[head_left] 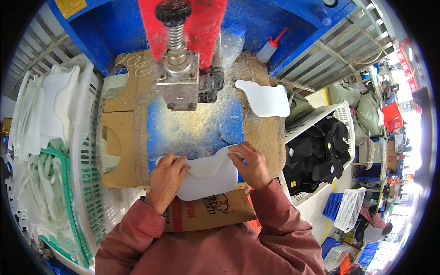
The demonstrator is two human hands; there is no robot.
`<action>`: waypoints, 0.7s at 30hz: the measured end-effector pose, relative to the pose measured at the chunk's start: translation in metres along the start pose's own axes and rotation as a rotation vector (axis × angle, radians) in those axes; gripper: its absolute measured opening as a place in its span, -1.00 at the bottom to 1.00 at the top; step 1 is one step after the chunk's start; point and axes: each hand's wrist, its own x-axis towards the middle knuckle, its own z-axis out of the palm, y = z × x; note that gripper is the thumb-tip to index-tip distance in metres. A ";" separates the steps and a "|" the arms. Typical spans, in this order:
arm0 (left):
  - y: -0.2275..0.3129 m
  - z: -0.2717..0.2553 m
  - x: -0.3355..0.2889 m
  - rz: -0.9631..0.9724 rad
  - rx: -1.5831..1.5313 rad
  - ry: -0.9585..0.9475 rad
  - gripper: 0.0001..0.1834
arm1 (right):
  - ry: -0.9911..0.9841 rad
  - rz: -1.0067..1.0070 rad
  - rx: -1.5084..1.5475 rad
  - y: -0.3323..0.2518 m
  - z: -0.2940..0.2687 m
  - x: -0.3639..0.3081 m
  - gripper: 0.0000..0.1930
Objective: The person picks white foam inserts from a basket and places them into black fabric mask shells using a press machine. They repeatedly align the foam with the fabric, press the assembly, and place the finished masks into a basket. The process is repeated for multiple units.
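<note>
A brown carton (236, 211) with red and black print lies partly hidden under the white sheet (208, 183) and jacket (206, 252); the left hand (166, 181) and right hand (252, 166) have fingers drawn closed on the sheet's upper corners, some fingertips hidden; the sheet overhangs the front edge of the dusty blue board (208, 137), which stretches back to the metal press head (178, 89); farther off, the yellow label (69, 6) is cut off.
</note>
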 end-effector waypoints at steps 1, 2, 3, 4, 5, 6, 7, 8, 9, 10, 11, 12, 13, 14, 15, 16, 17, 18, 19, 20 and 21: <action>0.000 0.001 -0.001 0.012 0.015 0.019 -0.74 | 0.006 -0.024 -0.017 0.002 0.002 0.002 -0.85; -0.001 0.002 -0.001 0.004 0.014 0.017 -0.73 | 0.009 -0.037 -0.038 0.003 0.003 0.003 -0.86; -0.001 0.004 -0.002 -0.002 0.016 0.020 -0.73 | 0.011 -0.051 -0.061 0.005 0.005 0.004 -0.86; -0.002 0.005 -0.002 -0.006 0.022 0.018 -0.73 | 0.014 -0.064 -0.084 0.006 0.006 0.004 -0.86; -0.002 0.005 -0.002 -0.005 0.018 0.022 -0.73 | 0.014 -0.075 -0.101 0.007 0.008 0.006 -0.86; -0.002 0.005 -0.002 -0.004 0.020 0.021 -0.73 | 0.014 -0.086 -0.117 0.008 0.010 0.007 -0.86; -0.002 0.006 -0.002 -0.002 0.021 0.020 -0.73 | 0.014 -0.097 -0.134 0.009 0.011 0.007 -0.86; -0.002 0.006 -0.002 -0.006 0.025 0.024 -0.73 | 0.011 -0.097 -0.141 0.010 0.012 0.008 -0.87; -0.002 0.006 -0.002 -0.009 0.029 0.027 -0.73 | 0.007 -0.096 -0.146 0.010 0.013 0.008 -0.87; -0.001 0.005 -0.002 -0.018 0.038 0.025 -0.73 | 0.006 -0.096 -0.141 0.011 0.013 0.008 -0.87; -0.001 0.005 -0.002 -0.014 0.033 0.030 -0.73 | 0.008 -0.103 -0.154 0.011 0.014 0.008 -0.88; 0.000 0.005 -0.002 -0.015 0.032 0.029 -0.73 | 0.013 -0.109 -0.156 0.012 0.015 0.009 -0.88; 0.000 0.004 -0.002 -0.015 0.032 0.027 -0.73 | 0.012 -0.113 -0.149 0.012 0.017 0.009 -0.88; 0.000 0.004 -0.002 -0.015 0.030 0.028 -0.73 | 0.017 -0.120 -0.162 0.013 0.018 0.009 -0.89; 0.000 0.004 -0.002 -0.015 0.028 0.029 -0.73 | 0.016 -0.125 -0.165 0.013 0.018 0.009 -0.90; 0.000 0.003 -0.002 -0.015 0.028 0.029 -0.73 | 0.014 -0.130 -0.168 0.014 0.019 0.010 -0.90; 0.000 0.003 -0.002 -0.013 0.025 0.025 -0.73 | 0.007 -0.129 -0.192 0.014 0.020 0.010 -0.90; 0.000 0.003 -0.001 -0.011 0.024 0.022 -0.73 | 0.000 -0.129 -0.215 0.014 0.022 0.010 -0.91; 0.000 0.002 -0.001 -0.008 0.024 0.018 -0.73 | -0.008 -0.123 -0.227 0.014 0.022 0.010 -0.91; 0.000 0.001 -0.001 -0.006 0.026 0.010 -0.70 | -0.012 -0.136 -0.254 0.014 0.023 0.010 -0.91; 0.001 0.000 0.000 -0.004 0.027 0.002 -0.68 | -0.017 -0.143 -0.272 0.014 0.023 0.010 -0.91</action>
